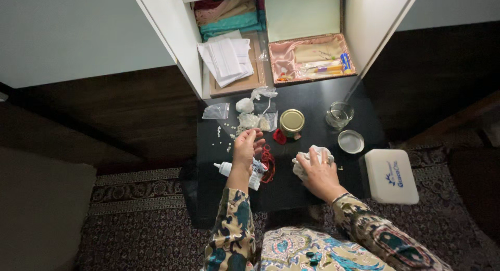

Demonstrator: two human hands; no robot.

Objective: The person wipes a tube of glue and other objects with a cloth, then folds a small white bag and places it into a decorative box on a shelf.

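The white plastic glue bottle (227,169) lies flat on the black surface (312,102), long axis left-right, nozzle pointing left; the left hand (245,148) hides its far end, grip loose, holding nothing discernible. The right hand (320,173) clutches a crumpled white cloth (307,159). A gold-lidded jar (292,121) stands beyond, near red thread (267,164)

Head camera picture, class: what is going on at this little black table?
A person works at a black table. The left hand is raised, fingers pinched, near scattered small white beads and red thread. The right hand presses on a crumpled white cloth. A gold-lidded jar stands behind.
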